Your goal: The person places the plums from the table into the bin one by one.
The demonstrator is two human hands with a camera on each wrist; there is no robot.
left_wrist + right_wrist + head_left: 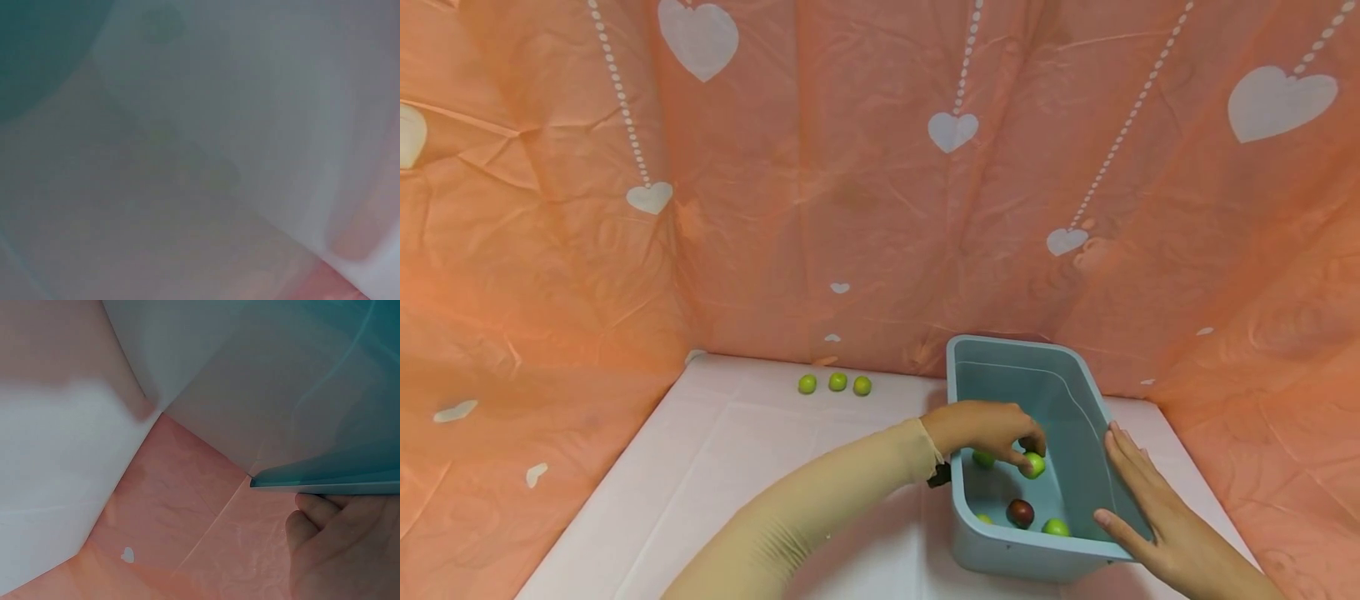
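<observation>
Inside the grey-blue plastic bin (pixel 1037 546), my left hand (pixel 988 429) pinches a small round green fruit (pixel 1034 465) between thumb and fingers. Below it on the bin floor lie a dark red fruit (pixel 1020 513) and another green fruit (pixel 1056 527). Two more green ones show partly along the left wall, one beneath my wrist. My right hand (pixel 1172 521) holds the bin's right wall near the front corner, thumb over the inner side. In the right wrist view its fingers (pixel 306 515) are bent against the bin's edge. The left wrist view is hazy.
Three green fruits (pixel 838 382) sit in a row at the back of the white table (pixel 760 433), left of the bin. Orange sheeting (pixel 850 192) with white hearts hangs behind and along both sides. The bin's back end stands close to the rear sheet.
</observation>
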